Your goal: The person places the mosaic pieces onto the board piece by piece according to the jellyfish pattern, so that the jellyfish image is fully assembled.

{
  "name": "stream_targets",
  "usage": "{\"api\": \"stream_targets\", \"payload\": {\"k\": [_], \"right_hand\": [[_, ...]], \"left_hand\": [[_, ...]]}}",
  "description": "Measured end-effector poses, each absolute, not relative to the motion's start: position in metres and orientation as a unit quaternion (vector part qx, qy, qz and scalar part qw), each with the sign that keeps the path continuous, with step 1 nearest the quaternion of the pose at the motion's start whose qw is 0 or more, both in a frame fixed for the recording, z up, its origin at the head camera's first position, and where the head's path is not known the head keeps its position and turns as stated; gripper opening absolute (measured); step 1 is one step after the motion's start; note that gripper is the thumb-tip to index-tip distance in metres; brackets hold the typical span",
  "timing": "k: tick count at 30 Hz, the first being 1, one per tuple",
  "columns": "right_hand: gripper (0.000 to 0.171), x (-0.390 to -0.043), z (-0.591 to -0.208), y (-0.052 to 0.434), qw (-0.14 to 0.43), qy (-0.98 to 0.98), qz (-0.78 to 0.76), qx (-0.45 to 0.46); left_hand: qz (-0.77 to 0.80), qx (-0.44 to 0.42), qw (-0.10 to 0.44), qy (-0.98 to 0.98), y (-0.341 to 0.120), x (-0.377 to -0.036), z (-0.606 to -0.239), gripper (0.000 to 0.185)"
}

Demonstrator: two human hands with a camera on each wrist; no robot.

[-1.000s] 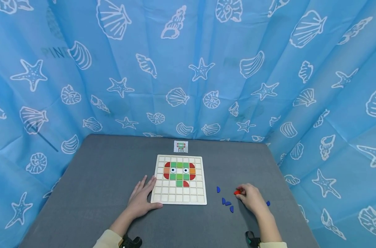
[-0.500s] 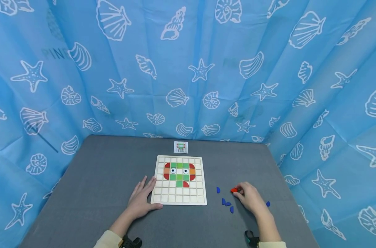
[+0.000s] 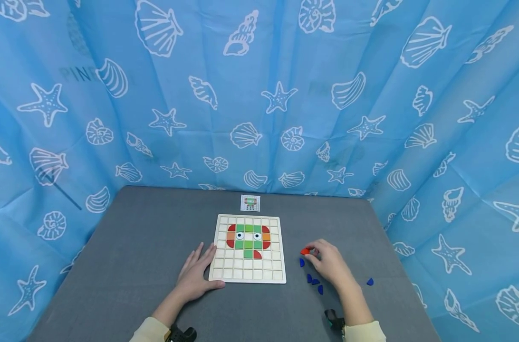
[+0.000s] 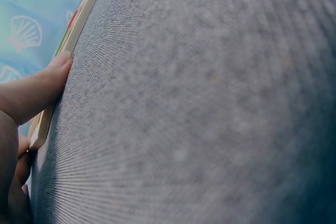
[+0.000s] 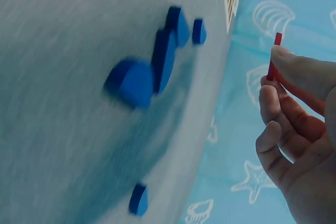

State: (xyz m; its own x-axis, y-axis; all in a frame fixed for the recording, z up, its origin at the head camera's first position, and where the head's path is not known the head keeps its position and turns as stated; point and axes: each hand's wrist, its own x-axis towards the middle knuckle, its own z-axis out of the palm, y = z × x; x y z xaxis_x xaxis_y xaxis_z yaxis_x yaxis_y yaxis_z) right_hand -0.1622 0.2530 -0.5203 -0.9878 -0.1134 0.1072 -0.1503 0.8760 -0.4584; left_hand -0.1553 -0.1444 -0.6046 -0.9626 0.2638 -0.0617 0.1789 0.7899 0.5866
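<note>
A pale wooden grid board [image 3: 246, 274] lies mid-table, holding green, red, orange and eye-marked tiles that form a face-like pattern. At its lower left corner, my left hand [image 3: 194, 277] spreads out, with straight fingers along the left edge and thumb [image 4: 55, 72] against the front edge. To the right of the board, my right hand [image 3: 328, 261] pinches a small red tile [image 3: 304, 251] between thumb and fingers. The right wrist view shows this red tile [image 5: 275, 56] edge-on, raised off the table. A blue half-round piece [image 3: 302, 262] lies just below that hand.
Several more blue pieces [image 3: 315, 281] lie right of the board, and a single blue piece [image 3: 370, 281] sits farther right. A small printed pattern card [image 3: 250, 203] lies behind the board. Blue shell-print curtains [image 3: 276, 118] surround the grey table [image 3: 157, 228].
My right hand has moved left and away from me with the red tile, closer to the board. The left hand and the board stay where they were.
</note>
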Motion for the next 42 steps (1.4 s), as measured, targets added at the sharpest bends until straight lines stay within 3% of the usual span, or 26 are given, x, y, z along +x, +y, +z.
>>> {"api": "stream_targets", "payload": {"k": [11, 32, 42], "right_hand": [[0.019, -0.171, -0.516, 0.218, 0.056, -0.957, 0.260, 0.115], [0.029, -0.180, -0.516, 0.166, 0.018, -0.947, 0.269, 0.175], [0.023, -0.184, -0.521, 0.144, 0.026, -0.940, 0.262, 0.217]], "left_hand": [[0.301, 0.117, 0.073, 0.944, -0.143, -0.156, -0.603, 0.117], [0.311, 0.113, 0.077, 0.941, -0.142, -0.153, -0.602, 0.117], [0.310, 0.125, 0.068, 0.940, -0.144, -0.154, -0.601, 0.117]]}}
